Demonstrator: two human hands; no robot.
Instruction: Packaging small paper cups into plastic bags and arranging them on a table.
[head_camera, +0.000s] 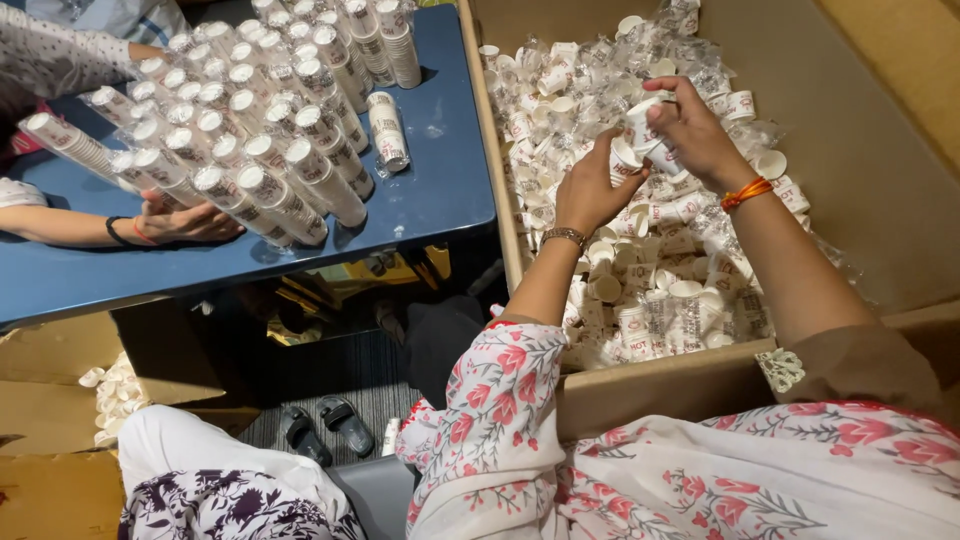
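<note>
1. Landmark: big cardboard box, open top, floor partly covered with loose small white paper cups and clear plastic wrap.
2. Left hand: over the middle of the box, fingers curled shut around a small white cup with red print. Metal bracelet on that wrist.
3. Right hand: just beside the left hand, slightly deeper into the box, fingers pinching a short stack of cups. Orange thread band on the wrist.
4. The two held cup items touch or nearly touch, mouth to base; can't tell if they are nested.
5. Both held above the loose cup pile, not resting on it.
6. Blue bench: just left of the box, edge against the box wall.
7. On the bench: many long stacks of nested cups, laid tilted in rows, on the side away from the box. One short stack lies apart, nearer the box.
8. Another person's hand rests on the bench at the low end of the stacks, well apart from the box; dark band on that wrist.
9. Floor below the bench: a pair of dark sandals; more loose cups in a second carton, far left of the box.
</note>
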